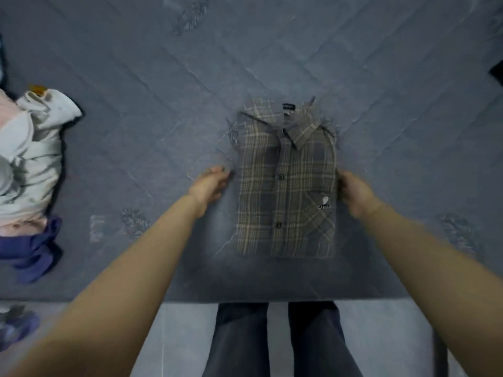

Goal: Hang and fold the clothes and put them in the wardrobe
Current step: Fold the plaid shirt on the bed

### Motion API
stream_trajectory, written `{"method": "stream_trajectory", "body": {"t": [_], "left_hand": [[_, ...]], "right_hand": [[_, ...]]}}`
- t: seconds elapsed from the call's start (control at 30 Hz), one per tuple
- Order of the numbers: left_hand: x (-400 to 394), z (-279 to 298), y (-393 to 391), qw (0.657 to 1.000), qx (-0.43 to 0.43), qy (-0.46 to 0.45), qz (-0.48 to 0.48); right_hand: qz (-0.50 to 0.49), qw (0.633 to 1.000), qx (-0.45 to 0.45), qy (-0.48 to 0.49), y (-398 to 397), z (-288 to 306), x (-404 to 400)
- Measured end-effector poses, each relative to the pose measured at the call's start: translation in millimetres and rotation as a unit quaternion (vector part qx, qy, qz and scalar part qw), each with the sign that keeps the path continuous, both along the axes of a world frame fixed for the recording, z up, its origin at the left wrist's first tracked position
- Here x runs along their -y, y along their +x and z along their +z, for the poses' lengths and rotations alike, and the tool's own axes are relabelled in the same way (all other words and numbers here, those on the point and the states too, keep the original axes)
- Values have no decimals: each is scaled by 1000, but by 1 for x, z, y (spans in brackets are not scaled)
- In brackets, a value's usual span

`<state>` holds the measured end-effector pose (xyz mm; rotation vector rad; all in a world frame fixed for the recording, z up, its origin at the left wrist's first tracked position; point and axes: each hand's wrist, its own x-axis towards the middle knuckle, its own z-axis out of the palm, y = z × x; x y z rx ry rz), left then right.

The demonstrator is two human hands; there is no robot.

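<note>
A grey and beige plaid shirt (285, 183) lies folded into a neat rectangle on the blue-grey bed (163, 104), collar at the far end, buttons up. My left hand (211, 183) sits just off the shirt's left edge with fingers curled, and it looks apart from the cloth. At the shirt's right edge my right hand (353, 191) has its fingers tucked against or under the fold; a firm grip cannot be made out. The whole frame is slightly blurred.
A heap of unfolded clothes (30, 159), white, pale pink and purple, lies at the bed's left edge. The bed's front edge runs just in front of my legs (277, 341). Pale floor shows below, with a dark cloth (16, 327) at the lower left.
</note>
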<state>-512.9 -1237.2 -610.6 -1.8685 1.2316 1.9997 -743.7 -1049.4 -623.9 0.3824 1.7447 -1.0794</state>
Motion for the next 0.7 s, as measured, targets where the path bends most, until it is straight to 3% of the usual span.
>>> {"method": "stream_trajectory", "body": {"t": [0.07, 0.13, 0.2, 0.4, 0.53, 0.7], "left_hand": [[-38, -19, 24, 999, 33, -1, -37], [-74, -27, 43, 997, 38, 17, -59], [-105, -30, 57, 998, 24, 36, -40], [-141, -34, 61, 993, -63, 28, 94], [-149, -33, 66, 992, -40, -76, 93], [-172, -34, 94, 994, 7, -50, 101]], "right_hand": [[11, 999, -48, 20, 18, -16, -27], [81, 990, -111, 42, 37, -26, -55], [123, 982, -137, 47, 55, -33, -83], [108, 987, -114, 8, 84, -32, -119], [101, 989, -110, -4, 83, -25, -129], [119, 989, -86, 21, 89, -23, -150]]}}
